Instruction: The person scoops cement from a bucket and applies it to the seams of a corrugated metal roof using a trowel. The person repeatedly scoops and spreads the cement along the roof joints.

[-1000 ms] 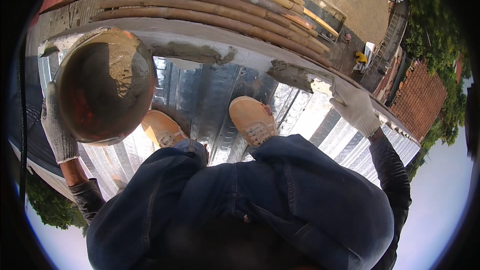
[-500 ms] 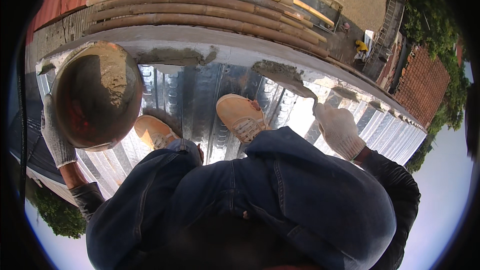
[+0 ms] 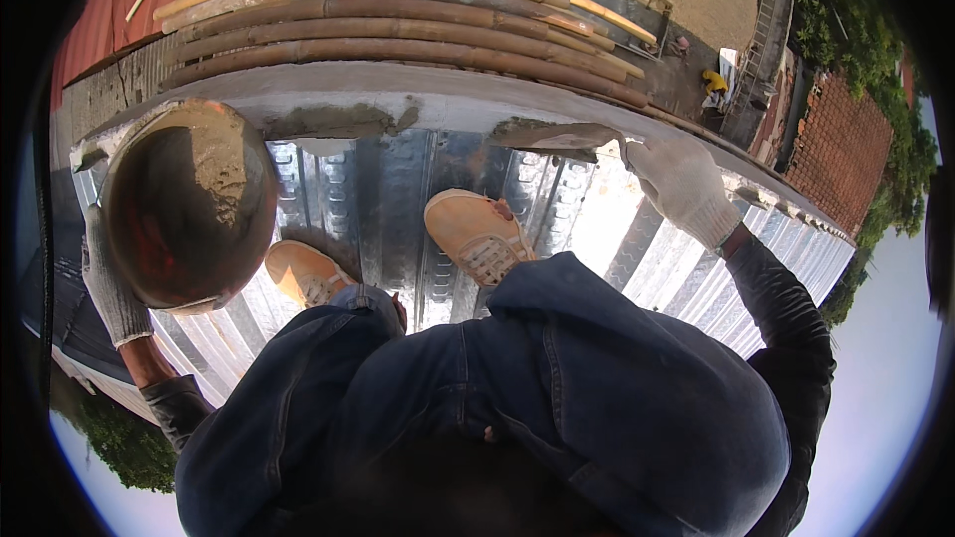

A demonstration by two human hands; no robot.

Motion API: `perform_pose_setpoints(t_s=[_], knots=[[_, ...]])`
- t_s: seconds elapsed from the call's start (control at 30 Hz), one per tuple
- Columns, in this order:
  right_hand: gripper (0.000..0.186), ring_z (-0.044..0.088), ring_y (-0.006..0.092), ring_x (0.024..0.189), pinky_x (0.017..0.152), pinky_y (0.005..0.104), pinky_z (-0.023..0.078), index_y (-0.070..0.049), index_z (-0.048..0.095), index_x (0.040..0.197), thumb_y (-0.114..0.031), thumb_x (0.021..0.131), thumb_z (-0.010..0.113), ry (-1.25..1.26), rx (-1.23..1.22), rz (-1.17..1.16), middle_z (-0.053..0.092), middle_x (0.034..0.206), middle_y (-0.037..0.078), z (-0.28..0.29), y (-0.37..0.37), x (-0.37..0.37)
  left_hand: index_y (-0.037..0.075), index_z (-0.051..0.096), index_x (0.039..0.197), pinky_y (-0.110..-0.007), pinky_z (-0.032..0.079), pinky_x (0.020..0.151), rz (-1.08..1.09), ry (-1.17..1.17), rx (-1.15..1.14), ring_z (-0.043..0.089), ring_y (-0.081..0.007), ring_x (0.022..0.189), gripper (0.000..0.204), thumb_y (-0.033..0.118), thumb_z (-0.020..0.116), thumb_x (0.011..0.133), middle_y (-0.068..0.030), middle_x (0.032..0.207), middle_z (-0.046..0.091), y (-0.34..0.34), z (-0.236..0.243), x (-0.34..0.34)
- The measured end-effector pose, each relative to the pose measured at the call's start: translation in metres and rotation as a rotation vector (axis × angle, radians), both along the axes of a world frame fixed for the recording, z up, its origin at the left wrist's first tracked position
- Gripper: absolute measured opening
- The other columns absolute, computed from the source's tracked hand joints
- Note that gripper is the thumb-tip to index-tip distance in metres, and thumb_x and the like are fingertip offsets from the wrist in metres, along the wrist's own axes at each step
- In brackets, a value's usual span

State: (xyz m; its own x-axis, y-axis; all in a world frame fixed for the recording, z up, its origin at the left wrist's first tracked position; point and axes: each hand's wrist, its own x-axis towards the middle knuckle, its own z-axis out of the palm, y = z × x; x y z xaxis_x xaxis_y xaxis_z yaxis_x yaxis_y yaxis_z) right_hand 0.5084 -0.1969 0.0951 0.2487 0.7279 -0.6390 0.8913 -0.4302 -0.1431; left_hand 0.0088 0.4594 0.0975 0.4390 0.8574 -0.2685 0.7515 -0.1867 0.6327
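My left hand (image 3: 111, 278), in a pale knit glove, grips the side of a dark round bowl (image 3: 149, 229). Grey mortar (image 3: 221, 164) clings to part of its inside. In my gloved right hand (image 3: 681, 184) is a trowel (image 3: 587, 137), its fingers closed round the handle. The mortar-coated blade lies along the inner edge of a pale low wall (image 3: 453, 111). Where blade ends and mortar begins is hard to tell. Further left, a rough mortar patch (image 3: 328, 120) sticks to the same wall.
My shoes stand on shiny ribbed metal sheeting (image 3: 393, 209) below the wall. Bamboo poles (image 3: 398, 30) lie beyond it. Far below at right, a person in yellow (image 3: 714, 85) bends near a ladder (image 3: 764, 25). A tiled roof (image 3: 841, 154) stands at far right.
My right hand has moved up toward the wall, and the trowel has swung from slanting to lying nearly along the wall's edge. The bowl has shifted slightly down in view.
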Motion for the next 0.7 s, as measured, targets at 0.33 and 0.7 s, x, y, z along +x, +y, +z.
perform_pose_setpoints(t_s=[0.33, 0.7], knots=[[0.021, 0.076, 0.0381, 0.089, 0.079, 0.0506, 0.061, -0.012, 0.068, 0.113, -0.011, 0.094, 0.078, 0.069, -0.006, -0.025, 0.076, 0.096, 0.012, -0.029, -0.104, -0.006, -0.004, 0.061, 0.158, -0.034, 0.057, 0.115, 0.066, -0.156, -0.069, 0.072, -0.02, 0.131, 0.047, 0.023, 0.059, 0.12, -0.0117, 0.15, 0.073, -0.003, -0.009, -0.007], [0.027, 0.077, 0.0369, 0.091, 0.082, 0.0494, 0.059, -0.012, 0.07, 0.116, -0.01, 0.091, 0.079, -0.045, -0.224, -0.052, 0.076, 0.096, 0.012, 0.033, -0.143, 0.009, -0.003, 0.066, 0.154, -0.033, 0.059, 0.111, 0.268, -0.172, -0.208, 0.074, -0.0188, 0.125, 0.046, 0.026, 0.058, 0.12, -0.0106, 0.142, 0.077, -0.039, 0.008, 0.033]])
